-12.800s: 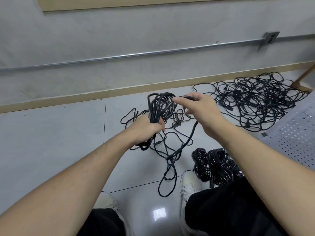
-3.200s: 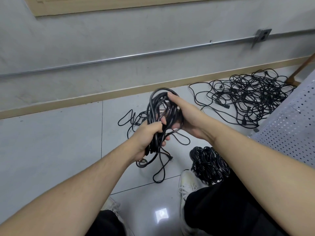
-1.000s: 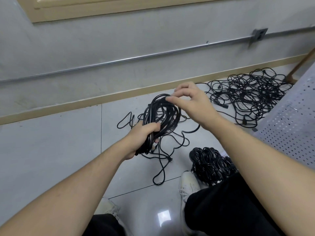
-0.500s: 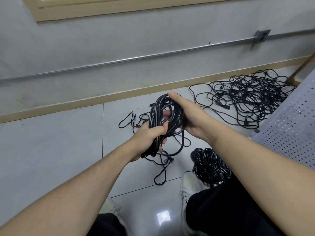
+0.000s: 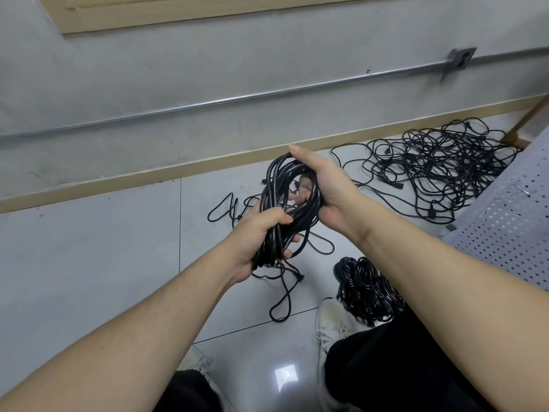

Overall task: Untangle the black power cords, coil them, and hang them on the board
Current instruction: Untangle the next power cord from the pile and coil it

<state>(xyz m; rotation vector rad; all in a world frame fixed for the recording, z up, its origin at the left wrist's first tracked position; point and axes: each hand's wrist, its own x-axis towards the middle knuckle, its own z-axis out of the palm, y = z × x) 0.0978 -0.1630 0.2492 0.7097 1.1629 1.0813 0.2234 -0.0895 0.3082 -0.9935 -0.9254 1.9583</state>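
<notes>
Black coil [image 5: 285,203] sits clamped in the left hand [image 5: 258,236] with the right hand [image 5: 323,188] wrapped round its top loops, whose trailing tail [image 5: 285,292] could snag and spill them

I see even, soft indoor light, moderately bright, no hard shadows. One glare spot: a bright square reflection [image 5: 285,376] on the glossy floor tiles [image 5: 89,263] near the bottom edge, so a light sits overhead. Faint soft shadow under the coiled cord bundle [image 5: 367,288] on the floor. Wide-angle distortion is strong: the wall conduit [image 5: 267,95] and skirting board [image 5: 208,163] bow and tilt, forearms stretch large at the bottom corners. Centre is sharp; I get slight softness at the far right edge on the tangled cords [image 5: 439,171]. Colours muted, greyish cast.
</notes>
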